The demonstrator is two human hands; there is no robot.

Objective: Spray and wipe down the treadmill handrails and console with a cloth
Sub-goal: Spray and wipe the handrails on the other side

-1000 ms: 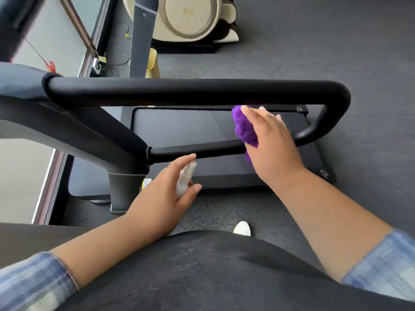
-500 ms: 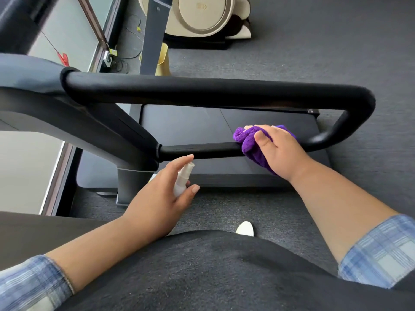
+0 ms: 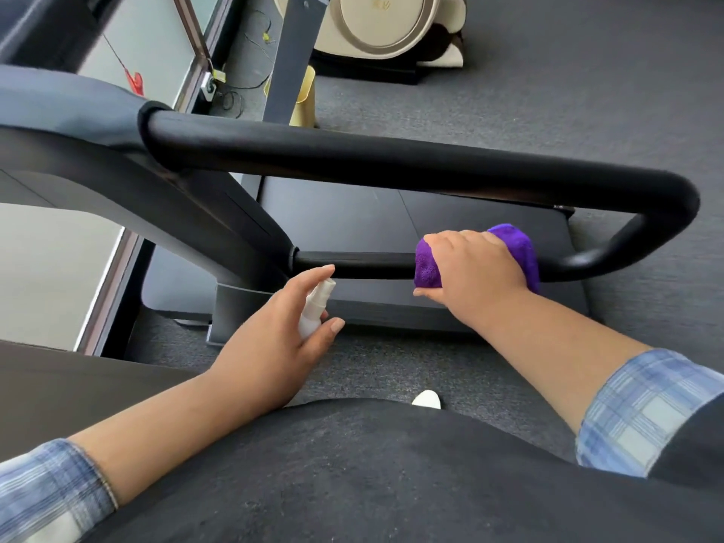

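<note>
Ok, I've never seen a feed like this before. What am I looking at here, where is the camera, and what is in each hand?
There is one view only, from a camera worn on a person's head, looking down past their dark top at their own arms. No robot is involved. The black looped bar is a treadmill handrail, with the treadmill deck below it on grey carpet. The right hand grips a purple cloth wrapped over the lower rail. The left hand holds a small white spray bottle, nozzle up, just short of that rail. The beige machine behind is a bystander.
</note>
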